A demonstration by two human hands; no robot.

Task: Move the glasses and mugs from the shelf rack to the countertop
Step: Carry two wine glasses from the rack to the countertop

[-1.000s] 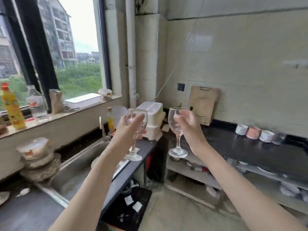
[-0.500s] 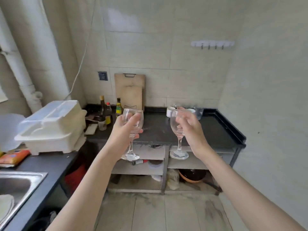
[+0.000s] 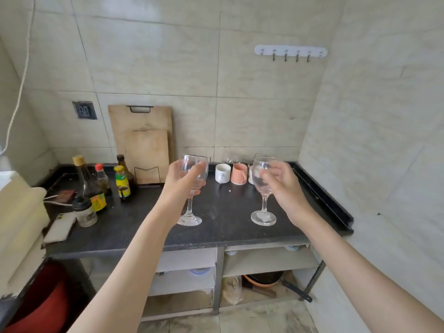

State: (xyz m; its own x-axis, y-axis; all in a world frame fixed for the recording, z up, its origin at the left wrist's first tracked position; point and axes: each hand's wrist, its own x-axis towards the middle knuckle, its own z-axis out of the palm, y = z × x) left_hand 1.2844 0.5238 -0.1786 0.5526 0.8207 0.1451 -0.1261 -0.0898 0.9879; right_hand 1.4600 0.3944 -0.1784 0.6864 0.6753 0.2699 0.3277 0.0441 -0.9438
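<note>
Moved: both wine glasses came from the window side to over the black counter [image 3: 225, 227].
Left hand [image 3: 179, 186]: fingers curled round the left glass [image 3: 193, 179], held upright.
Right hand [image 3: 283, 186]: fingers curled round the right glass [image 3: 263, 181], upright.
Mugs: white mug [image 3: 222, 173] and pink mug [image 3: 239, 173] stood at the back.

My two bare arms and hands, seen from above.

My left hand [image 3: 183, 182] and right hand [image 3: 283, 186] wear no gloves, rings, or watch. Both forearms are uncovered from wrist to the frame's lower edge, with no sleeve, bracelet, or marking visible. My fingernails are short and unpainted where they show.
</note>
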